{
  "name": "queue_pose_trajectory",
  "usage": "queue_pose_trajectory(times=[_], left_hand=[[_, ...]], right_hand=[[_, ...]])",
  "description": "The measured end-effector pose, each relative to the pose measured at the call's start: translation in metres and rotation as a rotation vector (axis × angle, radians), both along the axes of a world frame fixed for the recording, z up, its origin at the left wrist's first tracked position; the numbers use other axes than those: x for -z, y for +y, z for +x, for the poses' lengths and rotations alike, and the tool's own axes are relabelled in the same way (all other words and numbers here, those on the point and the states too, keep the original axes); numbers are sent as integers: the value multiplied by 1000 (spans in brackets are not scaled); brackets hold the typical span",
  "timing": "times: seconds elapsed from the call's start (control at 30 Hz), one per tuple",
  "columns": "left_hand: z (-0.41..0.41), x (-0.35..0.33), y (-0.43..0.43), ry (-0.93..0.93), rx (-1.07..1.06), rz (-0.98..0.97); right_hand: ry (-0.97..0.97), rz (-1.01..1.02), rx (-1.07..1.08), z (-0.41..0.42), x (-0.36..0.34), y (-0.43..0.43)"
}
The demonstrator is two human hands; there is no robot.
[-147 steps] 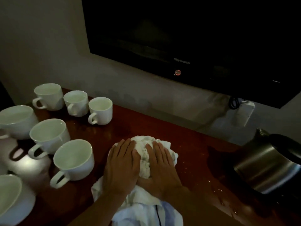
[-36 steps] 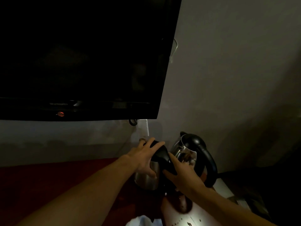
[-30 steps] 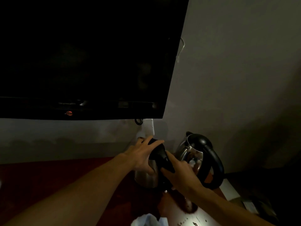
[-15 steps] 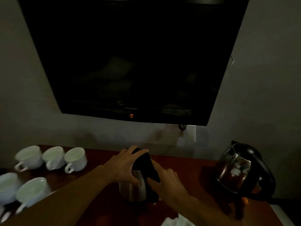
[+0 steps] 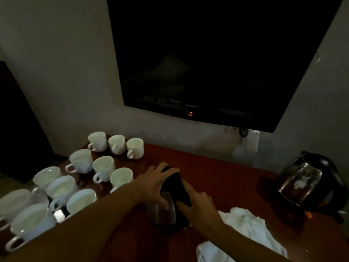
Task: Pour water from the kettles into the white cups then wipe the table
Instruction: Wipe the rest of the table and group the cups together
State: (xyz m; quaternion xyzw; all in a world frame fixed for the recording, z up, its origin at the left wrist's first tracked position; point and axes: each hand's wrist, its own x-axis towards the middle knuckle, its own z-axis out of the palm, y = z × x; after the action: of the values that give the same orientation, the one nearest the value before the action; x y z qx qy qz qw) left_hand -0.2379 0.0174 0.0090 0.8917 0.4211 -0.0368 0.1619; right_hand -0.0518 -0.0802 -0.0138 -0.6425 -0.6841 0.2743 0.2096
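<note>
A steel kettle (image 5: 164, 212) with a black lid and handle stands on the red-brown table (image 5: 217, 176), just right of the cups. My left hand (image 5: 156, 183) grips its lid from above, fingers curled over the top. My right hand (image 5: 196, 204) grips the black handle on the near side. Several white cups (image 5: 103, 168) crowd the table's left part. A white cloth (image 5: 245, 229) lies crumpled on the table by my right forearm. A second steel kettle (image 5: 306, 184) stands at the far right.
A dark television (image 5: 217, 59) hangs on the wall above the table. A white wall socket (image 5: 252, 140) with a plugged cable sits below its right corner. A saucer (image 5: 40, 192) lies among the cups at the left.
Both hands have carried the kettle leftward from beside the second kettle toward the cups. The view has swung left with it. Earlier both hands pressed the cloth on the table.
</note>
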Motion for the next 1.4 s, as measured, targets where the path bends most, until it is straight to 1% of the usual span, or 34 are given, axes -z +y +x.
queue_pose_trajectory(times=[0.1, 0.2, 0.27, 0.33, 0.47, 0.6, 0.73, 0.83, 0.9, 0.97, 1.03, 1.1, 1.2, 1.3, 1.4], left_hand=[[-15, 3, -17, 14, 1, 31], [-22, 3, -32, 37, -1, 26], [-24, -1, -38, 73, 1, 19], [-21, -11, -42, 119, 17, 54], [-2, -43, -42, 141, 63, 197], [37, -74, -28, 135, 95, 236], [97, -99, -14, 118, 141, 244], [162, -108, 9, 39, 173, 201], [206, -109, 21, 34, 199, 230], [265, -105, 30, 52, 263, 251], [324, -97, 33, 51, 332, 226], [376, -83, 36, 37, 381, 184], [438, -63, 38, 51, 454, 173], [482, -42, 42, 9, 541, 93], [515, -21, 48, -18, 605, 48]], right_hand=[[-16, 11, 11, -15, 4, -18], [12, 1, 52, -28, 7, -35], [7, 27, 61, -32, 7, -40], [-27, 52, 84, -29, -1, -42], [-113, 67, 164, -2, -34, -46], [-195, 144, 321, 53, -64, -50], [-233, 237, 458, 126, -92, -58], [-258, 251, 552, 187, -101, -68], [-301, 273, 609, 224, -101, -67], [-327, 240, 687, 269, -99, -65], [-345, 189, 758, 311, -96, -62], [-372, 154, 781, 345, -86, -61], [-381, 98, 803, 383, -71, -58], [-320, 17, 795, 408, -48, -52], [-168, -40, 729, 419, -25, -40]])
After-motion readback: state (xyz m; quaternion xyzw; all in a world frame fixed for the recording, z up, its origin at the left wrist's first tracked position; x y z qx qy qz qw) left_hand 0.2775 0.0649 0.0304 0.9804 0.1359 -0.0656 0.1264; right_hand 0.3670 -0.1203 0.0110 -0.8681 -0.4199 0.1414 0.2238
